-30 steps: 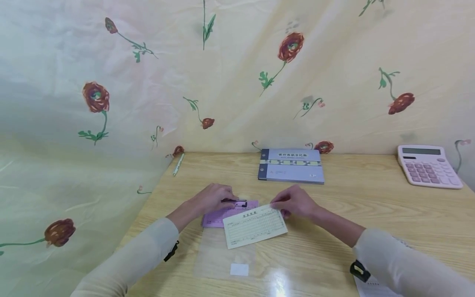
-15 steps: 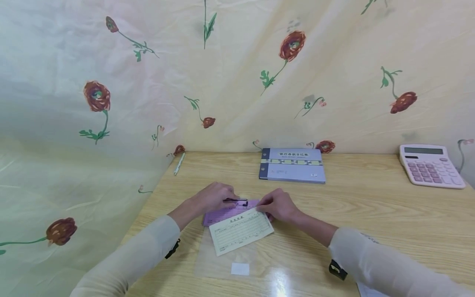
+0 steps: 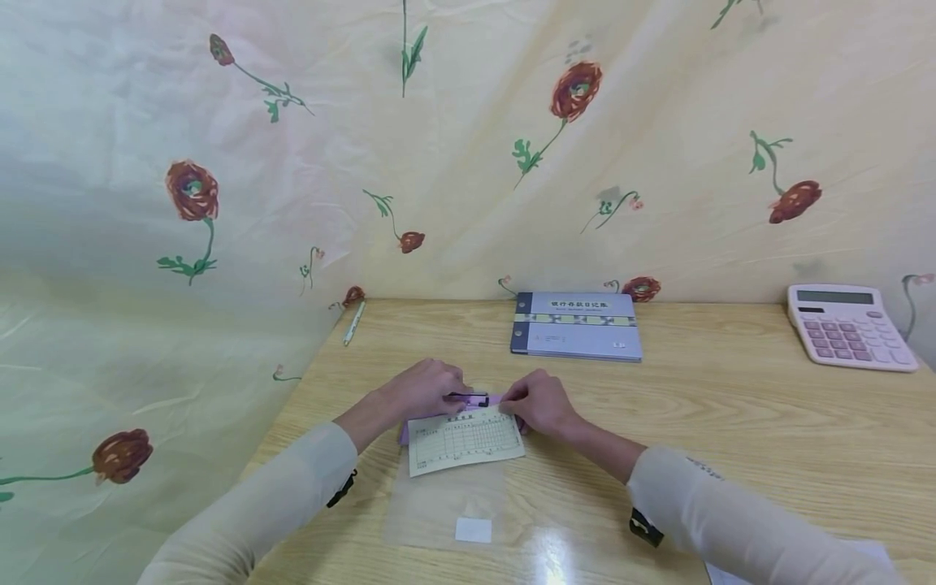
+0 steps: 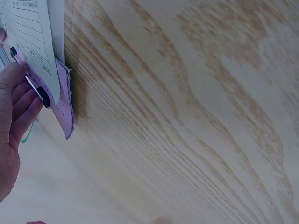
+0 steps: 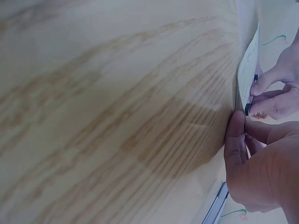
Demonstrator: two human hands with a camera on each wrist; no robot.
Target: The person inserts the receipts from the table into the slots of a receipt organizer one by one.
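My left hand [image 3: 427,386] pinches the metal clip [image 3: 477,400] with black ends at the top of a clear clipboard [image 3: 424,512]. Pink printed slips [image 3: 405,435] lie under that clip, mostly hidden. Over them slants a pale green printed form [image 3: 468,443], its upper right corner pinched between thumb and fingers of my right hand [image 3: 541,402]. In the left wrist view the form [image 4: 32,37] overlaps the pink slip [image 4: 65,107] close to the clip [image 4: 39,91]. The right wrist view shows both hands close together at the form's edge [image 5: 248,70].
A blue ledger book [image 3: 576,325] lies at the back of the wooden table [image 3: 702,422]. A pink calculator [image 3: 848,327] is at the far right, a pen [image 3: 354,323] at the back left. White paper [image 3: 870,552] shows beneath the right sleeve. Flowered cloth [image 3: 453,146] hangs behind.
My right hand has moved left with the green form, which now covers most of the pink slips and lies straighter, up near the clip. My left hand stays on the clip.
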